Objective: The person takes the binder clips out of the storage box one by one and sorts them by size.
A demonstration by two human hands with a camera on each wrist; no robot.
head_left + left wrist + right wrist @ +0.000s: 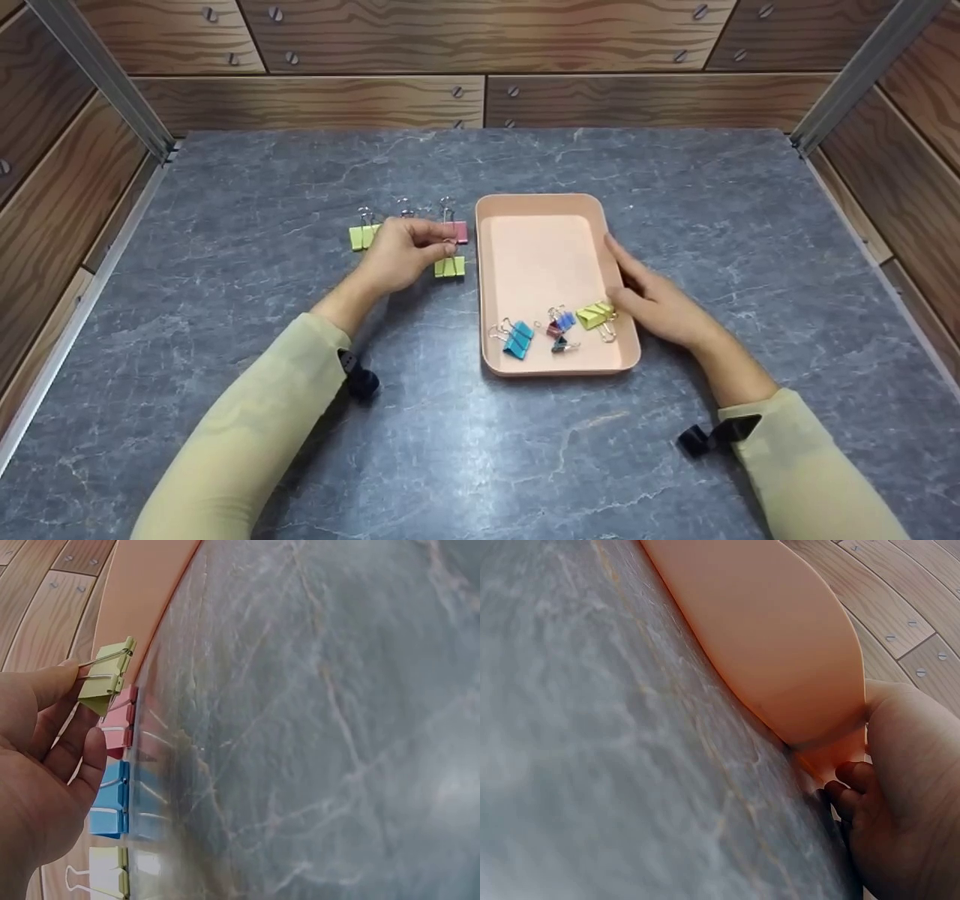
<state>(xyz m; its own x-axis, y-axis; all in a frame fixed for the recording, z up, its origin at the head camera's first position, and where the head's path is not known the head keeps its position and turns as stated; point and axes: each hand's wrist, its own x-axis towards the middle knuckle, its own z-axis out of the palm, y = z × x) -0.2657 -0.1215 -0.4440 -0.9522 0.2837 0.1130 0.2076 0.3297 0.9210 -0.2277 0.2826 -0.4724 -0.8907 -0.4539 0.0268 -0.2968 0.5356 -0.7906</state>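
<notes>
My left hand (397,256) pinches a yellow-green binder clip (450,268) by its wire handles between thumb and fingers, just left of the tray. Behind that hand stands a row of binder clips: a yellow-green one (361,238), a blue one (110,799) mostly hidden in the head view, and a pink one (460,232). The peach tray (540,255) is held at its right side by my right hand (660,304), thumb at the rim and fingers along the outer wall. At the tray's near end lie a teal clip (519,340), a yellow-green clip (595,315) and several small clips (564,321).
A grey marbled tabletop (300,172) carries everything. Wood-patterned panels (375,101) wall the back and both sides, with metal posts (105,82) at the corners. Black wrist cameras (364,381) sit on both sleeves.
</notes>
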